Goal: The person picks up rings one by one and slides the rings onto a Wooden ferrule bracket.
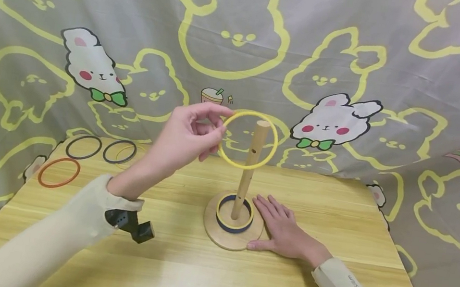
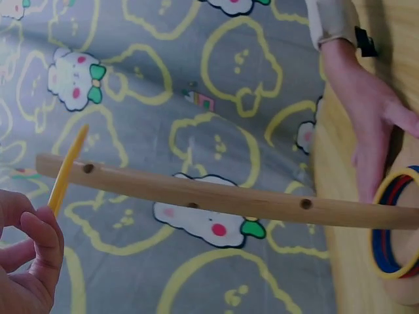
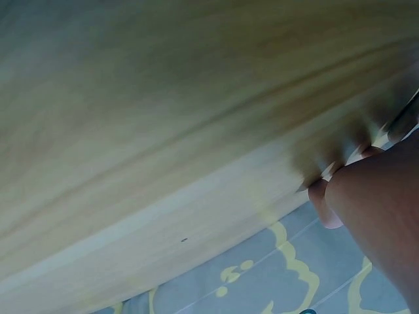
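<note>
Our left hand (image 1: 187, 133) pinches ring (image 1: 246, 167); flat right hand (image 1: 285, 234) touches base (image 1: 223, 238) toward surface's (image 1: 169, 271) far edge. Tilting could snag post (image 1: 245, 182).

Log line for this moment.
left hand: pinches yellow ring near top of post; right hand: at edge of base; stacked rings: around post

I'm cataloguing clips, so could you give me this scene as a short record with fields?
Left hand: pinches the held yellow ring
Held ring's place: near the top of the wooden post; whether around it, unclear
Right hand: on the table, at the edge of the round base
Stacked rings: around the post's foot; yellow, blue, red show
Loose rings: orange-red ring, two dark blue rings, loose yellow ring
</note>
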Available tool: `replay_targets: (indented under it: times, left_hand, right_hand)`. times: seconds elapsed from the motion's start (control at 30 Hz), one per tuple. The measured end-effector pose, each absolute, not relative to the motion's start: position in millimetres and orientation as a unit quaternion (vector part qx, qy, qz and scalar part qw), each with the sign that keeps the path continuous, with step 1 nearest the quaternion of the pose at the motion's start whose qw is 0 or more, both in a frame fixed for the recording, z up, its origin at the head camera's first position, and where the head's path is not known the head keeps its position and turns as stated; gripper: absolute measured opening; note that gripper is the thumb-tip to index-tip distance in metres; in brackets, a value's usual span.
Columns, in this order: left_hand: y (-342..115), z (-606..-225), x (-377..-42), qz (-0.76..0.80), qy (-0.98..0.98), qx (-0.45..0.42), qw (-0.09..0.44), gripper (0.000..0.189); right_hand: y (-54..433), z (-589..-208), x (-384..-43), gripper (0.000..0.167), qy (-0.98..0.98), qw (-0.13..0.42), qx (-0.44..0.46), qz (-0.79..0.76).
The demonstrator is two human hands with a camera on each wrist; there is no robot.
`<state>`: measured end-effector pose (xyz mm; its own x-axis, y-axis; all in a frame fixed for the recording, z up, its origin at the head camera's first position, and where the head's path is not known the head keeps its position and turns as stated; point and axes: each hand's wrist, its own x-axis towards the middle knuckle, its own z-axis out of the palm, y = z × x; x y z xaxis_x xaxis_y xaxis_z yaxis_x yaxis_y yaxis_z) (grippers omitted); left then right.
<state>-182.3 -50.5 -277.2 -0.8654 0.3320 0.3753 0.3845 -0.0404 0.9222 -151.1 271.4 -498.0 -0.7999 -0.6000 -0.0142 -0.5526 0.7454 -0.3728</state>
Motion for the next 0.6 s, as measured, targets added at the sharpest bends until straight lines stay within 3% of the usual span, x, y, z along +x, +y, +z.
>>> replay_targets:
  times: [0.6]
  left_hand:
    - [-47, -363, -192, -0.663, -0.721, -0.194, -0.049, 0.043]
  right_hand:
    - [272, -500, -153, 0.117, 0.930, 0.055, -0.318, -0.176]
